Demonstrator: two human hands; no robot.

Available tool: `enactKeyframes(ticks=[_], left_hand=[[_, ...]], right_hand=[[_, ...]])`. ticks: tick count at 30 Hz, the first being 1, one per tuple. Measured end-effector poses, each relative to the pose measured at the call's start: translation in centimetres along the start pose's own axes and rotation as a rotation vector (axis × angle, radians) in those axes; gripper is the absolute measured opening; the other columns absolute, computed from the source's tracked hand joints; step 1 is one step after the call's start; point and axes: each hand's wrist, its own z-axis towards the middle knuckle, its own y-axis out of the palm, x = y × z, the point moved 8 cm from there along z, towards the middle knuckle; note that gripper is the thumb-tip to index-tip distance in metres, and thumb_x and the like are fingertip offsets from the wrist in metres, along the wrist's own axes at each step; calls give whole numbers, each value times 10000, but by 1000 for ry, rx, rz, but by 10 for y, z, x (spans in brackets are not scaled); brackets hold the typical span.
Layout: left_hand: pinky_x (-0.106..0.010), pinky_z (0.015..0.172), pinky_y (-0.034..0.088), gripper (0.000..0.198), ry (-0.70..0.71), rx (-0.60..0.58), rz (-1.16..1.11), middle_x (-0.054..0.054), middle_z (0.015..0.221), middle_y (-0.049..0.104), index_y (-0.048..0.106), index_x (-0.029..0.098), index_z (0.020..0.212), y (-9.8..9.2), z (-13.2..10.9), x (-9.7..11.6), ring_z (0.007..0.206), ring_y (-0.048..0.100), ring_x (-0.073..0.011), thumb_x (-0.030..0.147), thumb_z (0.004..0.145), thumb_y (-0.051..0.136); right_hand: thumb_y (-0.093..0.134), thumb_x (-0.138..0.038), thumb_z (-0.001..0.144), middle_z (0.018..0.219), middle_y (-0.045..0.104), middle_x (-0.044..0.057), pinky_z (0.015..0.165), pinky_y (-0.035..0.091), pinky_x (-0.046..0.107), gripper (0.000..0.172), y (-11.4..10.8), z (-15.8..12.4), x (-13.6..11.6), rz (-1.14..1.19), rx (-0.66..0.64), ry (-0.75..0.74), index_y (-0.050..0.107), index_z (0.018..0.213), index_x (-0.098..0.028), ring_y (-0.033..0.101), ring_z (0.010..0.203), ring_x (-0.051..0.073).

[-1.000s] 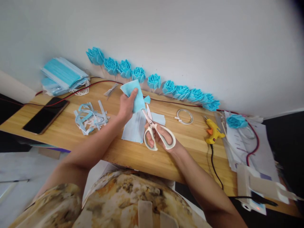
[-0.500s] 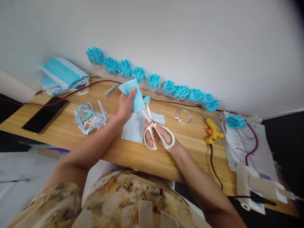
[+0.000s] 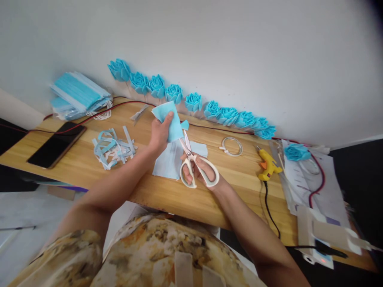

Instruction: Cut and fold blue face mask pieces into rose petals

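Observation:
Pinched in my left hand (image 3: pixel 160 132) is a folded piece of light-blue mask fabric (image 3: pixel 172 117), held above the table with my thumb on top. My right hand (image 3: pixel 199 171) grips white-handled scissors (image 3: pixel 189 153), fingers through the loops. The blades are parted and point at the lower right corner of the fabric. Just past the tips lies a small blue cut piece (image 3: pixel 185 124). Below my hands, a flat pale-blue sheet (image 3: pixel 168 163) rests on the wood, with another blue piece (image 3: pixel 199 149) to its right, partly hidden by the scissors.
Blue fabric flowers (image 3: pixel 194 102) line the wall. Stacked masks (image 3: pixel 80 92), a phone (image 3: pixel 56 145) and strip scraps (image 3: pixel 113 148) are left. A wire coil (image 3: pixel 232 146), yellow glue gun (image 3: pixel 268 164), papers (image 3: pixel 326 179) and a power strip (image 3: pixel 314 231) are right. A red-black cable crosses behind.
My left hand and the fabric have shifted slightly right and down. The scissors have moved slightly left, their blades still parted near the fabric's corner.

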Motion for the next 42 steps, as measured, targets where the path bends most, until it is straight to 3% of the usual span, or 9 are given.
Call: enactKeyframes(ticks=[8, 23, 42], left_hand=[[-235, 577, 539, 406, -21, -41, 6, 11, 681, 683, 624, 179, 771, 3, -2, -7, 591, 642, -130, 486, 700, 879], [-249, 603, 542, 436, -40, -107, -17, 6, 704, 685, 632, 179, 801, 9, -7, -13, 629, 657, -144, 510, 679, 888], [-235, 564, 485, 395, -26, -65, 34, 5, 674, 663, 635, 183, 788, 7, -9, -13, 588, 614, -131, 506, 722, 852]], right_hand=[[672, -662, 892, 708, 692, -13, 428, 517, 245, 537, -3, 2, 1, 13, 29, -15, 615, 1139, -189, 626, 496, 136], [647, -646, 914, 725, 693, -8, 461, 505, 259, 512, -6, 3, 3, 30, 55, -21, 594, 1169, -205, 623, 530, 150], [684, -732, 830, 685, 625, -30, 459, 459, 272, 592, 2, 6, 0, 83, 77, -86, 586, 1110, -220, 552, 517, 140]])
